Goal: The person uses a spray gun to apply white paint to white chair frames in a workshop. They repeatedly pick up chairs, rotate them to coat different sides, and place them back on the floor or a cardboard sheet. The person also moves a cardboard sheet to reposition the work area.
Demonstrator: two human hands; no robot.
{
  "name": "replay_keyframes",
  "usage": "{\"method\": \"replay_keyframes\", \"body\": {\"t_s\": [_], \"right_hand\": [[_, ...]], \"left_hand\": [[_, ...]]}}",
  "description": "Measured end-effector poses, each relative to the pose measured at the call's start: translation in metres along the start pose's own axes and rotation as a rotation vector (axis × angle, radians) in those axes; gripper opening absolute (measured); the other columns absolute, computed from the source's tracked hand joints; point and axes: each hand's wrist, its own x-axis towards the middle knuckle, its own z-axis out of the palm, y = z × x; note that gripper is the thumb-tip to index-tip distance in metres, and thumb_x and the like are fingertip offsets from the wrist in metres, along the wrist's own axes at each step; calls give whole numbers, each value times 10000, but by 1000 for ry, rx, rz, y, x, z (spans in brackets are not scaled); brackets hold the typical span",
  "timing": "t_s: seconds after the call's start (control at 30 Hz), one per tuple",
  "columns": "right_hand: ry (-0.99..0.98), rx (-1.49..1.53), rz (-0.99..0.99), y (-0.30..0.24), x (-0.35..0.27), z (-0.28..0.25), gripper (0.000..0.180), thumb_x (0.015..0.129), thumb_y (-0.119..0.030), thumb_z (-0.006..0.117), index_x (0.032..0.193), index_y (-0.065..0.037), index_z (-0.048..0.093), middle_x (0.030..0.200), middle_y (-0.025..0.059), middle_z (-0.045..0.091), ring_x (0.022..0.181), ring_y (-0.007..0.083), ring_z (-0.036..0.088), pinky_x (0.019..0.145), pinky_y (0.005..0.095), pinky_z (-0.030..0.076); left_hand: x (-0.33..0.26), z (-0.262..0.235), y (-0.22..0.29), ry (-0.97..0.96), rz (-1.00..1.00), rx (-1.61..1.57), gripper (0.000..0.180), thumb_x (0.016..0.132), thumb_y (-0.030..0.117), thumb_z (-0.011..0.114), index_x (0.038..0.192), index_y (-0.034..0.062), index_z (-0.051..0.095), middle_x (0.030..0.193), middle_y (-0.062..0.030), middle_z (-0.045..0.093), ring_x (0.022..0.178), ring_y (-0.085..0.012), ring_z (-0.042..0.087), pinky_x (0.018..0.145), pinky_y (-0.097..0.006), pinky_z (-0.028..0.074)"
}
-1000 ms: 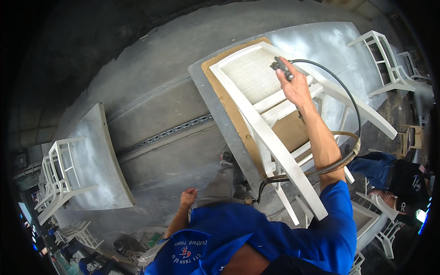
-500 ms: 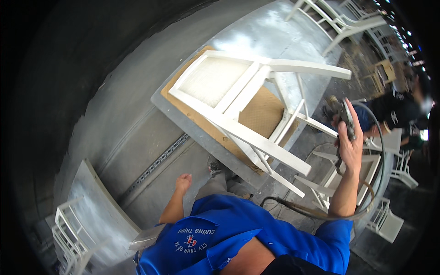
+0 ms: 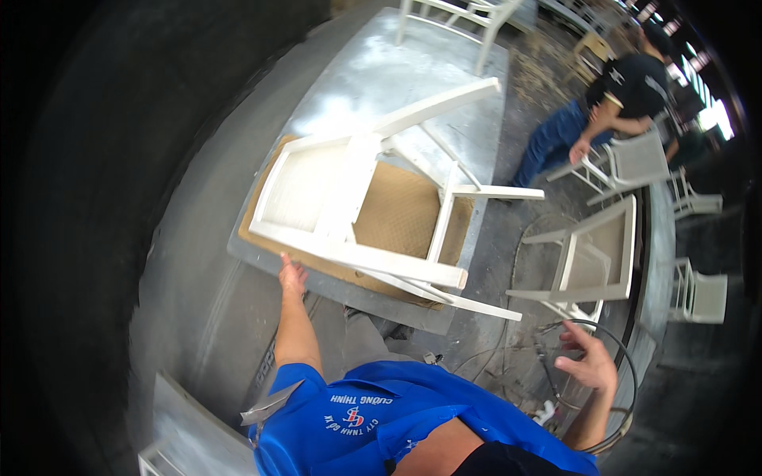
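Observation:
A white wooden chair (image 3: 377, 255) lies tipped over on a brown cardboard sheet (image 3: 401, 208), its legs pointing right. My left hand (image 3: 292, 276) reaches to the near left edge of the cardboard, close beside the chair's back frame. Its fingers are stretched out and hold nothing that I can see. On the right, my right hand (image 3: 591, 363) is raised with fingers apart. A dark hose (image 3: 633, 373) loops around that hand and wrist. Whether the hose touches the fingers, I cannot tell.
Under the cardboard is a grey board (image 3: 333, 289). Another white chair (image 3: 595, 258) stands on the floor at right. Beyond it, a person in black (image 3: 627, 87) leans over a white chair (image 3: 639, 159). More chairs stand farther back; a dark wall rises at left.
My left hand has moved forward to the cardboard's edge. My right hand has lowered and opened; the spray gun is no longer in it. The view has shifted, showing the co-worker more fully.

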Motion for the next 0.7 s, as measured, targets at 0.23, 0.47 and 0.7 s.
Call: {"method": "replay_keyframes", "body": {"t_s": [0.23, 0.47, 0.7], "right_hand": [[236, 279, -63, -50, 30, 37, 1213, 624, -602, 935, 1592, -109, 397, 1415, 166, 581, 1198, 262, 622, 829, 374, 592], [198, 452, -73, -120, 43, 35, 1442, 493, -676, 956, 1629, -83, 294, 1509, 214, 491, 1227, 309, 613, 839, 393, 586], [381, 462, -483, -182, 71, 62, 1429, 542, -713, 912, 1632, -53, 266, 1552, 276, 436, 1301, 371, 575, 872, 419, 573]], "left_hand": [[79, 26, 18, -96, -134, -301, 784, 1004, 670, 508, 1507, 72, 448, 1521, -121, 514, 1344, -338, 529, 1103, -513, 456], [103, 36, 17, -120, -141, -414, 691, 1027, 573, 530, 1489, 62, 489, 1489, -106, 555, 1332, -345, 532, 1132, -479, 433], [51, 42, 28, -224, -33, -414, 638, 1043, 493, 524, 1496, 47, 466, 1485, -125, 545, 1346, -326, 517, 1135, -474, 433]]}}
